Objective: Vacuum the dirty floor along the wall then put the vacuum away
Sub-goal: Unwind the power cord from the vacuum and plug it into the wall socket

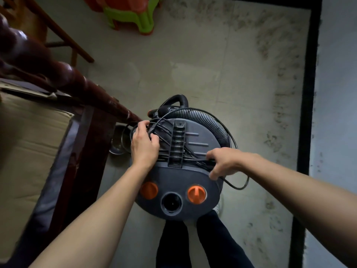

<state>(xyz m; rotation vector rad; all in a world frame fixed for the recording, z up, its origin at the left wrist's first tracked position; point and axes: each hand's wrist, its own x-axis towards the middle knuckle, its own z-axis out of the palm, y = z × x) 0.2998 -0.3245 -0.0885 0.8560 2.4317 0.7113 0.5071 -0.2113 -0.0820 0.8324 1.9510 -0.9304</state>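
Note:
A dark grey canister vacuum [179,182] with two orange knobs stands on the floor between my feet. Its ribbed black hose [210,120] curls over the far right of the lid. A black power cord [239,182] lies in loops across the lid, under the carry handle [176,144], and hangs off to the right. My left hand [144,144] grips a bunch of cord at the lid's left side. My right hand [222,161] pinches cord strands at the lid's right edge. Dark dirt [280,105] speckles the floor along the black skirting of the right wall.
A dark red wooden bed frame [63,78] with a mattress stands close on the left. A metal bowl [117,144] sits on the floor beside the vacuum. Green and orange plastic stools [135,14] stand at the back. Wooden chair legs [63,39] are at the far left.

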